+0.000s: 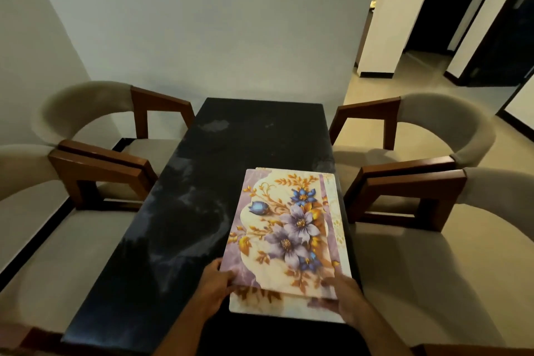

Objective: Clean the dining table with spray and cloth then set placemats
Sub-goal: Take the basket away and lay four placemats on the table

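Placemats stacked on the dark surface (pixel 185 211).
I see both hands gripping the placemats (pixel 289 228): left hand (pixel 215 283) and right hand (pixel 345 298) at the near corners.

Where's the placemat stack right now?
In the head view, the placemat stack lies on the dark table's near right side, gripped by left hand and right hand.

One view only — the head camera, worn high, looks forward and steeply down along the table (pixel 202 182) from its near end. It sits close above both hands, the left hand (pixel 215 286) and right hand (pixel 345 302), at the bottom of the frame. The wide lens bends the chairs (pixel 95 165) at each side and takes in the far wall (pixel 216 23) — and a doorway (pixel 450 9) at upper right.
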